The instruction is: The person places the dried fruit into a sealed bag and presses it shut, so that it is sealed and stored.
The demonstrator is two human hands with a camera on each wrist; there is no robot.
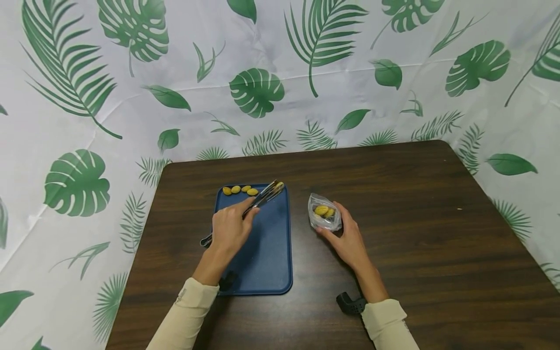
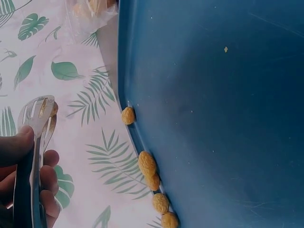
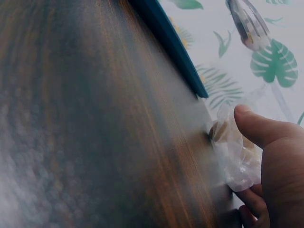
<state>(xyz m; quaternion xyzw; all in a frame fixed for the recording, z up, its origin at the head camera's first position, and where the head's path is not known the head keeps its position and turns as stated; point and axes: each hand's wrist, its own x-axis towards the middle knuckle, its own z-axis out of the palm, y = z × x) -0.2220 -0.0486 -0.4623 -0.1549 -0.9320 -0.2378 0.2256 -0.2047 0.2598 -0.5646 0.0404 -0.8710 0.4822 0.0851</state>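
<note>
In the head view my left hand (image 1: 229,226) grips metal tongs (image 1: 265,194), their slotted tips over the far right corner of a blue tray (image 1: 267,257). A small yellow-brown oval piece (image 2: 55,109) shows between the tips in the left wrist view. Several similar wrinkled pieces (image 1: 236,189) lie in a row along the tray's far edge. To the right of the tray, my right hand (image 1: 347,243) holds a clear plastic bag (image 1: 312,206) between thumb and fingers. Its mouth gapes upward, with yellow pieces (image 1: 321,210) inside.
All this stands on a dark wood-grain table (image 1: 415,218). Behind and beside it hangs a white cloth with green leaf prints (image 1: 256,92). A black strap mount (image 1: 350,304) sits at the right wrist. One tiny pale speck (image 1: 459,209) lies on the table's right side.
</note>
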